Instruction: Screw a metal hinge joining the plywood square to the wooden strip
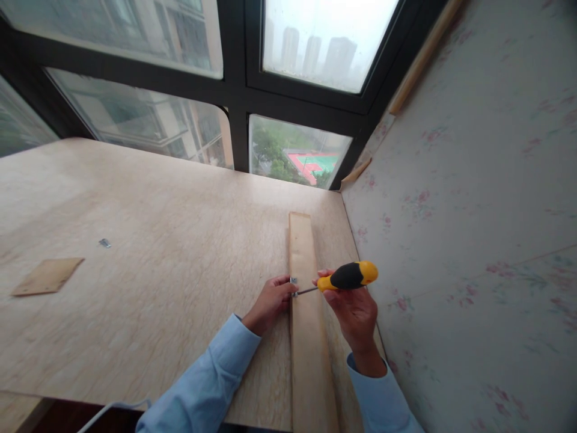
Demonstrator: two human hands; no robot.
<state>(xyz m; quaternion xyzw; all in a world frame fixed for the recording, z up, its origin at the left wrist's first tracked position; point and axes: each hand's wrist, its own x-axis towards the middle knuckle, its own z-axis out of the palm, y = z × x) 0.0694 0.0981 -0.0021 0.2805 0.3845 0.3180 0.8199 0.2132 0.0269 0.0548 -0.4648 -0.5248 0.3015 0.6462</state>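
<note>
A long pale wooden board point(306, 343) lies on the marble-patterned surface, running away from me. My right hand point(354, 313) is wrapped around a screwdriver with a yellow and black handle point(349, 276). Its thin shaft point(308, 291) points left, and the tip meets a small screw head at the board's left edge. There my left hand point(273, 300) pinches a small metal bracket point(294, 281) against the board, thumb and index finger beside the tip. Part of the bracket is hidden by the fingers.
On the left lie a thin wooden piece point(48, 276) with small holes and some small metal parts point(104, 243). A floral-papered wall point(451, 240) rises close on the right. Dark-framed windows point(238, 90) stand behind the surface. A white cable point(112, 406) crosses the near edge.
</note>
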